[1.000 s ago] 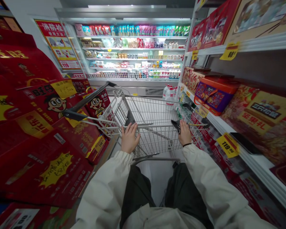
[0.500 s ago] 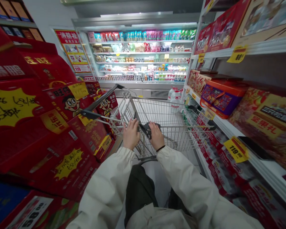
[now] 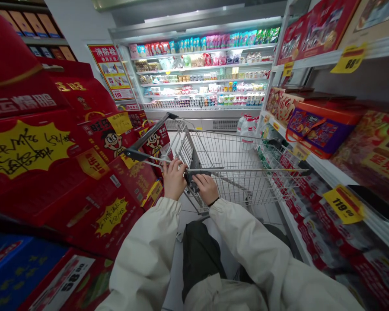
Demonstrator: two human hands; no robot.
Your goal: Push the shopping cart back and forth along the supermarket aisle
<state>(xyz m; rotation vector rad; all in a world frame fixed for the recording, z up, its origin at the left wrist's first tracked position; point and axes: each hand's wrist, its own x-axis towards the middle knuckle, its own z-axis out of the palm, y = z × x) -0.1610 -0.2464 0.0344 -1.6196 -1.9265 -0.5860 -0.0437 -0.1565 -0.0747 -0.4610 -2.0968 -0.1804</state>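
A wire shopping cart (image 3: 240,170) stands sideways in front of me, its dark handle (image 3: 151,133) to the left. My left hand (image 3: 174,179) is closed with bent fingers over the near top rail, towards the handle end. Close beside it, my right hand (image 3: 206,188) has its fingers curled on a dark piece (image 3: 192,173) at the same rail. What exactly this dark piece is I cannot make out, as the fingers cover part of it. The wire basket shows no goods inside.
Red gift boxes (image 3: 106,181) with yellow price signs are stacked close on the left. A shelf (image 3: 314,172) with boxes and a purple-orange tub (image 3: 320,129) runs along the right. Bottled packs (image 3: 247,129) stand on the floor before a lit fridge (image 3: 201,114).
My fingers have gone from stretched out to bent around the rail and the dark piece. My right hand moved slightly left and lower. The whole view has shifted, with surroundings sliding right.
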